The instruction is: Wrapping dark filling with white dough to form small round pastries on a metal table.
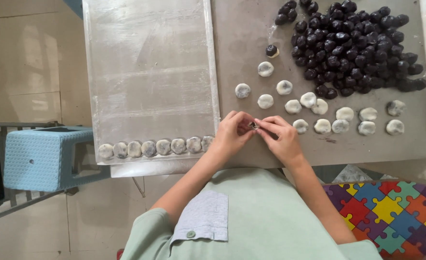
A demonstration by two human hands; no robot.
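I pinch a half-wrapped dough ball [254, 125] between my left hand [232, 132] and right hand [280, 137], fingertips together on it, just right of the tray [150, 72]'s near corner.

I see no packages, labels, signs or screens anywhere around my work, from twelve o'clock round.

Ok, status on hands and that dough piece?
Left hand and right hand both pinching one dough ball. Held above table. Tray alongside, nothing blocking.
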